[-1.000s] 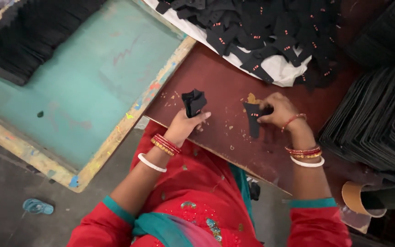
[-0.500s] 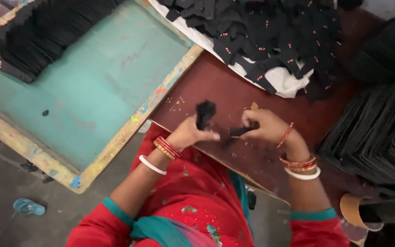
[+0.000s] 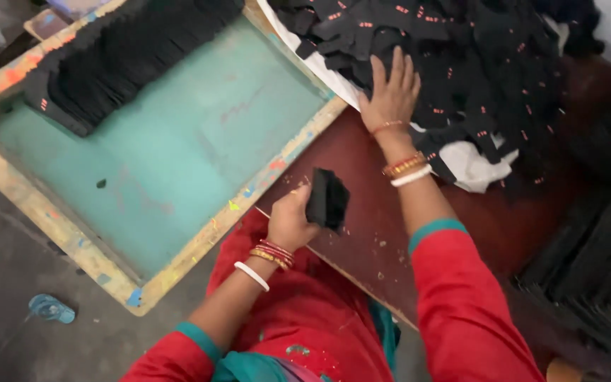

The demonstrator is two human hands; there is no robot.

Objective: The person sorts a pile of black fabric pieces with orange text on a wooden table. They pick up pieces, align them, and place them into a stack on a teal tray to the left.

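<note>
Grey concrete flooring (image 3: 8,283) is showing at the lower left, and a wide turquoise-topped board with a paint-flecked wooden rim (image 3: 178,163) is lying beside a dark reddish-brown worktable (image 3: 376,212). Along the board's far edge, a long row of stacked black fabric pieces (image 3: 114,64) is resting. Across the top of the worktable, a loose heap of black fabric pieces with small red marks (image 3: 489,64) is spreading over a white cloth (image 3: 468,166). More dark stacked sheets (image 3: 588,269) are sitting at the table's right edge.

Someone in red sleeves with teal cuffs and bangles on both wrists is working here. Their right hand (image 3: 390,95) is lying flat on the near-left part of the loose heap, fingers spread wide and gripping nothing. Their left hand (image 3: 291,223) is curling closed around a small neat stack of black fabric pieces (image 3: 327,199), holding it upright just above the worktable's near edge, well apart from the heap.

Tiny pale scraps are dotting the tabletop around the held stack. On the floor, a small blue object (image 3: 51,308) is lying by itself near the board's corner.
</note>
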